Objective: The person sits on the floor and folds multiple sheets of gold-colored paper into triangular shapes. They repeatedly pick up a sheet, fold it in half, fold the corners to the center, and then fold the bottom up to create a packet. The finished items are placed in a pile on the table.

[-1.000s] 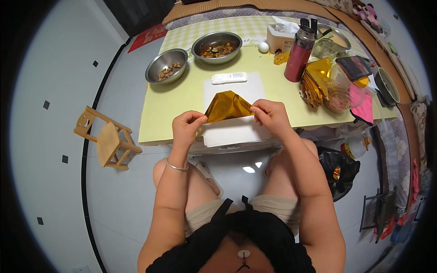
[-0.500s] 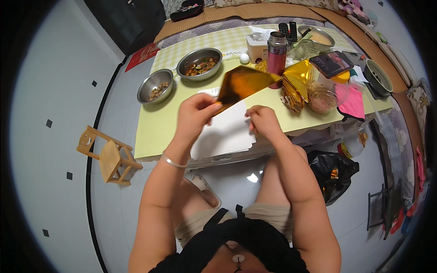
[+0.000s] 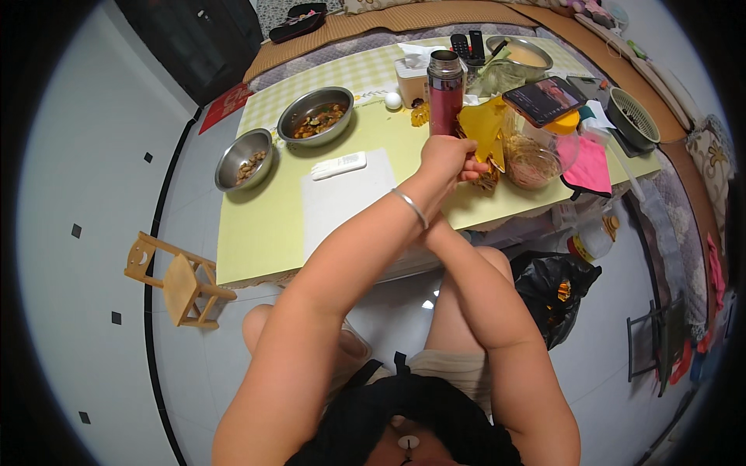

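My left hand (image 3: 451,165) reaches across to the right, its fingers closed at the lower edge of a folded gold foil paper (image 3: 485,130). The piece lies against a stack of folded gold papers (image 3: 488,182), mostly hidden behind the hand. Crossing underneath, my right hand (image 3: 434,231) is largely covered by my left wrist, so its fingers are out of sight. Left of both hands, a white sheet (image 3: 346,213) lies on the table with a narrow white packet (image 3: 339,165) on its far part.
A maroon thermos (image 3: 445,101) stands just beyond my left hand. On the right are a clear tub (image 3: 536,163), a phone (image 3: 545,101) and a pink cloth (image 3: 588,167). Metal bowls (image 3: 315,138) sit at left. A black bag (image 3: 548,295) rests on the floor.
My left hand has carried the gold paper right and down to the stack, crossing over the right arm. My right hand has moved lower, under the left wrist. The view has shifted slightly.
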`<state>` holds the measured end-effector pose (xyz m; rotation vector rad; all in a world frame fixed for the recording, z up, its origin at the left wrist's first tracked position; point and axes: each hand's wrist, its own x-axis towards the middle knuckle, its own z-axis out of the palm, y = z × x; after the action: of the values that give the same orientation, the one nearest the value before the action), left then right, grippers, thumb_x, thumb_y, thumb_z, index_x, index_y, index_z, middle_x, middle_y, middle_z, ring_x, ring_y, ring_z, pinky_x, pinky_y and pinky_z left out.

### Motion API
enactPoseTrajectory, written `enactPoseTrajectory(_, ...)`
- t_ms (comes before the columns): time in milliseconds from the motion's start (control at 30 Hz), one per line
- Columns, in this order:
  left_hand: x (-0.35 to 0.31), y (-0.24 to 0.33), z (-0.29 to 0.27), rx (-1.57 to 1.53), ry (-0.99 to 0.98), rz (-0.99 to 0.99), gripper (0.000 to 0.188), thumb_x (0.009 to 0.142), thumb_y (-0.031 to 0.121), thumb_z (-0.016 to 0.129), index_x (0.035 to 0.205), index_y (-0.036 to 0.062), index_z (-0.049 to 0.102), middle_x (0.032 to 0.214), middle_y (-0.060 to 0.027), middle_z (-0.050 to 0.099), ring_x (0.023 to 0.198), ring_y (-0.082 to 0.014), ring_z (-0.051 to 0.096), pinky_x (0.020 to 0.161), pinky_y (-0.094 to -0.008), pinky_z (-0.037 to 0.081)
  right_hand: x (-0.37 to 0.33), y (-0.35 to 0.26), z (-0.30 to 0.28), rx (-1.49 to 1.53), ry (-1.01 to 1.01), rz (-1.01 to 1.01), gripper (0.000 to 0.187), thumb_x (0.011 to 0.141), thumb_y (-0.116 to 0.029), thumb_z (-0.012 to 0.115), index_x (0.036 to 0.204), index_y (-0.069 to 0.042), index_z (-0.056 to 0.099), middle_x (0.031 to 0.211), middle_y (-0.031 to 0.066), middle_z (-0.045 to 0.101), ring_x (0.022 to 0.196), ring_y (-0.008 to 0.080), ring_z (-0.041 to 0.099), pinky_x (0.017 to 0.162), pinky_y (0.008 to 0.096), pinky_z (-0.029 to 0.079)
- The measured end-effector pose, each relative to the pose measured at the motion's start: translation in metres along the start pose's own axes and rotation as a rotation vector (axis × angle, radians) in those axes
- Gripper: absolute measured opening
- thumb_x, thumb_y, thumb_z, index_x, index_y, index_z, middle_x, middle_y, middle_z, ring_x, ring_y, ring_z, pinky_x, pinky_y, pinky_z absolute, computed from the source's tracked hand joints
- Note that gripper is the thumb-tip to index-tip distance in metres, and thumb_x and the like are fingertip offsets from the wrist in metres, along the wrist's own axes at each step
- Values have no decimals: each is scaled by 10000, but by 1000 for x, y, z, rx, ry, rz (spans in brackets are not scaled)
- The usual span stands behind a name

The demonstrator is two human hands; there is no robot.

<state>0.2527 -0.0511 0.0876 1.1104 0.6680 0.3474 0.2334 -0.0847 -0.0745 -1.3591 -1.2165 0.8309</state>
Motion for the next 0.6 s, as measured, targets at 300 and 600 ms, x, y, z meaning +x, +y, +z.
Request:
enactPoseTrajectory(300, 13, 6, 3, 454, -22, 69, 251, 924, 200, 729, 797, -4, 657, 626, -72, 642, 481, -152, 618, 423, -294, 459, 6, -11, 28, -234, -66, -151, 616, 929, -333, 644, 1462, -84, 460, 1518, 165, 469, 1411, 307, 416, 1205, 385, 290)
enactPoseTrajectory(600, -94, 1, -188, 992, 208, 635, 213, 852, 208, 767, 843, 8, 695, 768, -115, 703, 705, -221, 688, 664, -346, 549, -30, -102, 40, -1110, -429, -434, 853, 763, -336, 852, 1469, -52, 467, 1577, 186, 392, 1463, 405, 352, 1204, 567, 277)
